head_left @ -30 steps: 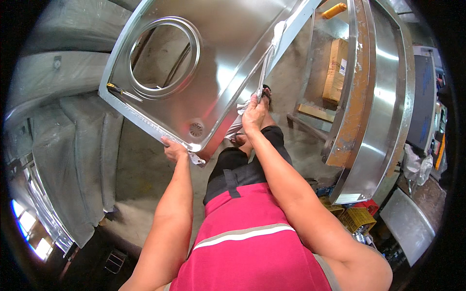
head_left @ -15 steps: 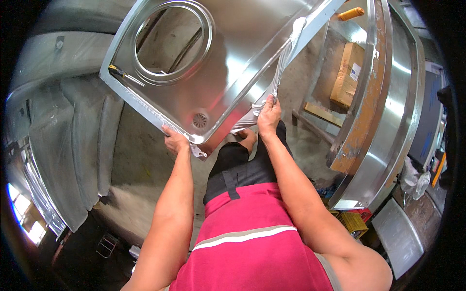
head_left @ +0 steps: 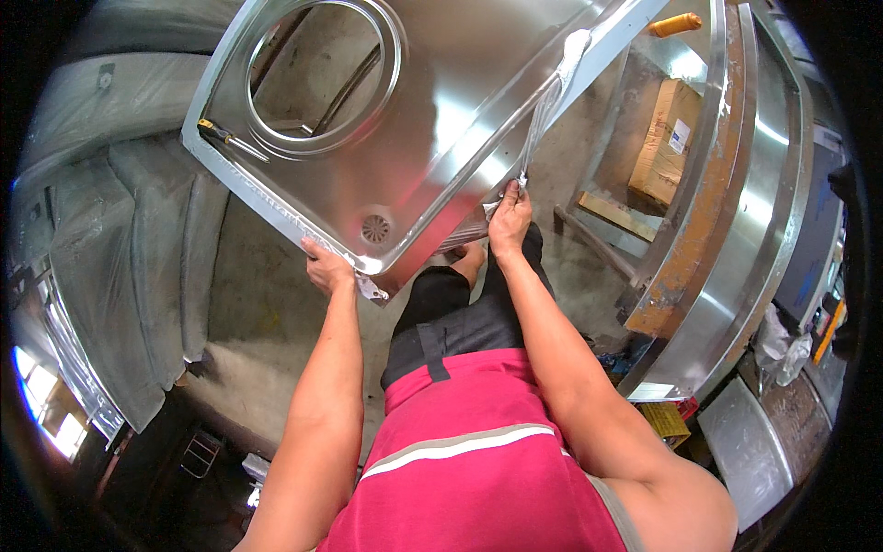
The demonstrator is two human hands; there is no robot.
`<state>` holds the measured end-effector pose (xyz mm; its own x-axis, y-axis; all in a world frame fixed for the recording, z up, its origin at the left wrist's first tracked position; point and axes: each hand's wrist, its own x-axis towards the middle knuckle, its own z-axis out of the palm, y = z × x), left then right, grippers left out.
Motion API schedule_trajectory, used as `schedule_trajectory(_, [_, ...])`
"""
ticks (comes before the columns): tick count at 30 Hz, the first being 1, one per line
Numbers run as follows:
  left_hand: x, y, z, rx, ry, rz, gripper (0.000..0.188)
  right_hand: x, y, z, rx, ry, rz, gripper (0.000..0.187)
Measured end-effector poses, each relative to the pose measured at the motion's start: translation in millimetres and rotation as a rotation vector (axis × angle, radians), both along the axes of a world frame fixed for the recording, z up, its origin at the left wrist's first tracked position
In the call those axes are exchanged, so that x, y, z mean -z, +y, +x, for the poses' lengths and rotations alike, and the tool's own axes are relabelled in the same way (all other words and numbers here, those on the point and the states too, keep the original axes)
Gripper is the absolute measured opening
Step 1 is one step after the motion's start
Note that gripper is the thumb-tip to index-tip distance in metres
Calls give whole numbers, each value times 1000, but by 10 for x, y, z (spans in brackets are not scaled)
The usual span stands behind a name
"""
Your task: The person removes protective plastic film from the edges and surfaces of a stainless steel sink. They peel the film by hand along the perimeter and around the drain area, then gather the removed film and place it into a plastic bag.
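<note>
A shiny stainless steel worktop panel [head_left: 432,101] with a large round opening and a small slotted drain lies slanted in front of me. At its near left edge my left hand [head_left: 328,266] is closed round the rim, close to the corner. My right hand [head_left: 510,221] grips a bunched strip of clear plastic film [head_left: 552,87], which runs stretched up along the right edge of the panel. Some crumpled film also hangs at the near corner below my left fingers. A screwdriver [head_left: 232,140] with a yellow and black handle rests on the panel's far left corner.
Film-wrapped steel units [head_left: 138,248] stand at the left. To the right are a long steel counter frame [head_left: 736,212], a cardboard box [head_left: 664,147] and an orange handle [head_left: 675,25]. A yellow crate [head_left: 664,421] sits lower right. My foot [head_left: 468,264] is beneath the panel's near edge.
The panel appears slightly further left in view, and the right-hand frame slightly further right. Less film bunches beside my right hand, and the strip above it looks narrower. Both hands keep their holds.
</note>
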<state>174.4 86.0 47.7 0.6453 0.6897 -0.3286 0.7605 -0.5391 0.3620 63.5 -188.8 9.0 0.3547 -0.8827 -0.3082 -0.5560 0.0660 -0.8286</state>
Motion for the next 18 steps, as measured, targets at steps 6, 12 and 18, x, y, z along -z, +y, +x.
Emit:
schedule_trajectory(6, [107, 87, -10, -3, -14, -9, 86, 330, 36, 55, -27, -105, -155, 58])
schedule_trajectory(12, [317, 220, -40, 12, -74, -63, 92, 195, -117, -17, -85, -8, -1, 55])
schedule_trajectory(18, [140, 316, 50, -70, -128, -277, 85, -472, -1420, -1000, -207, 30, 883, 32])
